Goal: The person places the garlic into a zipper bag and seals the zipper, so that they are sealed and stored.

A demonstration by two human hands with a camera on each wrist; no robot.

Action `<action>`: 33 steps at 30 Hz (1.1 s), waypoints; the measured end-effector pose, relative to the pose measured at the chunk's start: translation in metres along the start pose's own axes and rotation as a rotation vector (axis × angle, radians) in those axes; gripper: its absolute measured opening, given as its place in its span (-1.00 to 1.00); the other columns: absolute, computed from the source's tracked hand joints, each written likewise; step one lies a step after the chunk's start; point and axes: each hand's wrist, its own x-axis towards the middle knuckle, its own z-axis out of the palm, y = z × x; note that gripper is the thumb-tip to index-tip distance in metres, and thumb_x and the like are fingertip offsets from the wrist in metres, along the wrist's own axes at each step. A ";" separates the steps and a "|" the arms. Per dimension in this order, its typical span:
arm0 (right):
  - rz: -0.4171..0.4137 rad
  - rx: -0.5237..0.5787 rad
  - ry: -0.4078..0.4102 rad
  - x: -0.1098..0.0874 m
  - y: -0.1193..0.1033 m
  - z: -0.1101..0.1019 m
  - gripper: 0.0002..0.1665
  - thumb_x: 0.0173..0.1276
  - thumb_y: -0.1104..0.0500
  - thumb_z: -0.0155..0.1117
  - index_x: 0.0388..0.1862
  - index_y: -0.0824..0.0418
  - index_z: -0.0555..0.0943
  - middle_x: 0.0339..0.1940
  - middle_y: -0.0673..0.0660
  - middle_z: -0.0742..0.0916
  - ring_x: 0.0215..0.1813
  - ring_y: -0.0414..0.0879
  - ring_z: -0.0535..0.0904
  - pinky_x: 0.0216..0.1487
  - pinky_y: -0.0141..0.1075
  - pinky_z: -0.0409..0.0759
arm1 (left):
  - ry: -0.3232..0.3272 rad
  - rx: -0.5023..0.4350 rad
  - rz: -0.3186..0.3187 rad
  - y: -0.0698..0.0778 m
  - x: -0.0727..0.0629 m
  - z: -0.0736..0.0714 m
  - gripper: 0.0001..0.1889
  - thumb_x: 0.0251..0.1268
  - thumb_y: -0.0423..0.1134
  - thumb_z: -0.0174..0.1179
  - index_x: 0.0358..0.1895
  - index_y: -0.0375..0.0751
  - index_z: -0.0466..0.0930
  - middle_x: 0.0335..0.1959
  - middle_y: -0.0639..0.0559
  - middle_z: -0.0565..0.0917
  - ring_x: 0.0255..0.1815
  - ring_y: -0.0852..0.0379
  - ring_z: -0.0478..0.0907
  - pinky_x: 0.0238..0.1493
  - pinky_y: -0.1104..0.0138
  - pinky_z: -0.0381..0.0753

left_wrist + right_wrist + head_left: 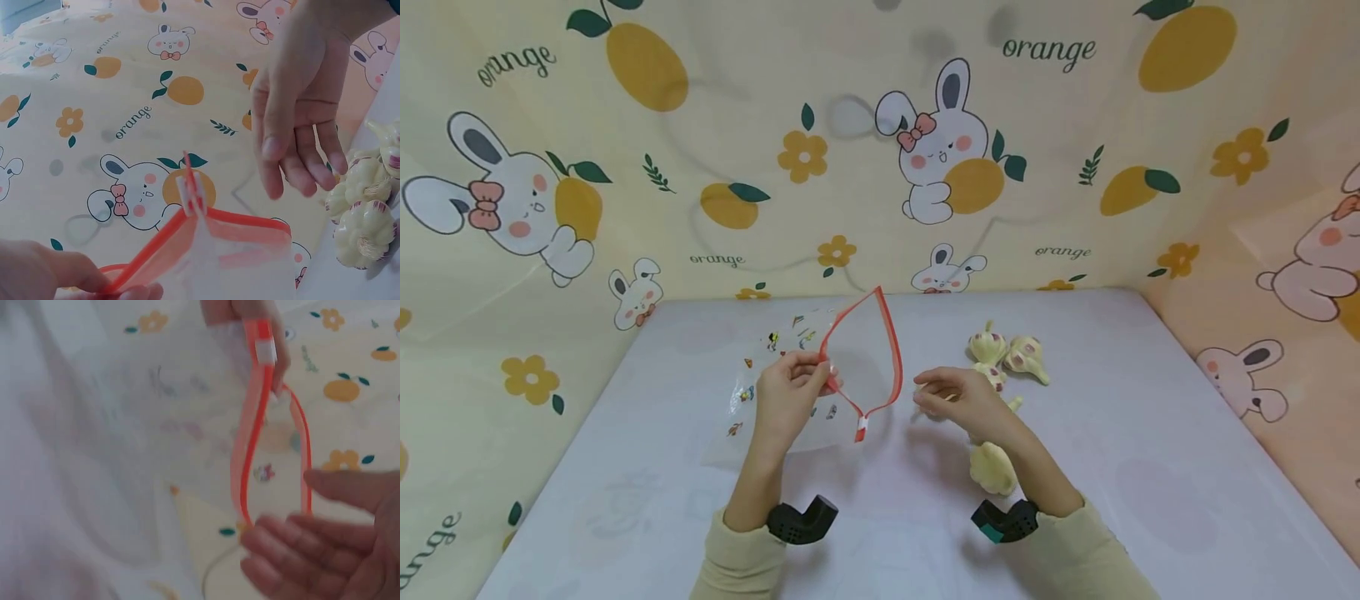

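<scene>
A clear zip bag (741,437) with small colourful prints has its red-edged mouth (895,358) spread wide. My left hand (786,396) pinches one side of that red rim between thumb and fingers. The bag's white slider (192,195) sits at one end of the rim. To the right of the bag mouth hovers my right hand (966,404), fingers loosely bent and holding nothing. In the right wrist view its fingers (300,550) appear close by the rim; whether they touch it I cannot tell. Several garlic bulbs (1026,357) lie beyond and under the right hand, partly hidden by it.
One pale garlic bulb (992,468) lies nearer, beside the right forearm. A white tabletop (647,400) carries everything. Behind it and along both sides hangs a cream cloth (850,167) printed with rabbits and oranges. Each wrist wears a black camera (802,521).
</scene>
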 end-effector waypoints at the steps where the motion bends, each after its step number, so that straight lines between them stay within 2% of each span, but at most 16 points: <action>1: -0.021 -0.019 -0.004 -0.001 0.001 -0.004 -0.63 0.35 0.16 0.26 0.05 0.34 0.61 -0.24 0.24 0.78 -0.25 -0.24 0.65 -0.22 -0.43 0.65 | -0.003 -0.002 -0.002 0.000 0.000 0.000 -0.81 0.30 -0.40 0.18 -0.09 -0.44 0.58 -0.26 -0.37 0.71 -0.51 0.37 0.65 -0.33 0.53 0.72; 6: -0.108 -0.053 -0.030 -0.008 0.013 -0.020 -0.69 0.35 0.19 0.26 0.03 0.29 0.63 -0.18 0.24 0.78 -0.21 -0.38 0.65 -0.16 -0.47 0.65 | -0.014 -0.014 -0.011 0.000 0.001 -0.002 -0.82 0.30 -0.39 0.17 -0.09 -0.43 0.59 -0.28 -0.34 0.72 -0.49 0.35 0.66 -0.32 0.52 0.72; 11: -0.219 -0.071 -0.070 -0.018 0.029 -0.035 -0.75 0.40 0.28 0.17 0.00 0.32 0.63 -0.12 0.29 0.77 -0.13 -0.42 0.67 -0.10 -0.44 0.70 | -0.011 -0.002 -0.017 0.001 0.000 -0.003 -0.81 0.31 -0.38 0.17 -0.08 -0.43 0.58 -0.28 -0.32 0.72 -0.50 0.36 0.65 -0.29 0.45 0.75; 16: -0.337 -0.162 -0.083 -0.028 0.041 -0.048 -0.74 0.34 0.41 0.14 -0.02 0.34 0.62 -0.14 0.25 0.77 -0.09 -0.39 0.67 -0.08 -0.43 0.70 | -0.016 -0.003 -0.031 0.001 0.001 -0.003 -0.79 0.32 -0.38 0.17 -0.07 -0.45 0.58 -0.28 -0.31 0.71 -0.51 0.36 0.65 -0.29 0.43 0.75; 19: -0.380 -0.184 -0.078 -0.033 0.046 -0.054 -0.71 0.28 0.46 0.16 -0.02 0.38 0.61 -0.15 0.26 0.77 -0.08 -0.36 0.67 -0.09 -0.40 0.71 | -0.024 -0.015 -0.039 0.002 0.001 -0.003 -0.78 0.32 -0.39 0.16 -0.06 -0.47 0.57 -0.28 -0.30 0.71 -0.50 0.36 0.65 -0.30 0.45 0.75; 25: -0.392 -0.237 -0.109 -0.046 0.057 -0.062 -0.67 0.22 0.47 0.24 -0.02 0.34 0.62 -0.09 0.24 0.76 0.00 -0.31 0.66 -0.07 -0.31 0.74 | -0.015 -0.002 -0.050 0.001 0.002 -0.005 -0.78 0.33 -0.37 0.15 -0.04 -0.44 0.57 -0.24 -0.32 0.71 -0.47 0.35 0.66 -0.27 0.44 0.75; 33: -0.352 -0.268 -0.211 -0.067 0.071 -0.066 -0.56 0.22 0.35 0.34 0.10 0.30 0.57 0.05 0.24 0.71 0.14 -0.41 0.56 -0.01 -0.28 0.73 | -0.038 0.003 -0.061 -0.003 0.005 -0.006 -0.80 0.33 -0.36 0.16 -0.05 -0.39 0.58 -0.22 -0.31 0.71 -0.46 0.32 0.68 -0.29 0.49 0.73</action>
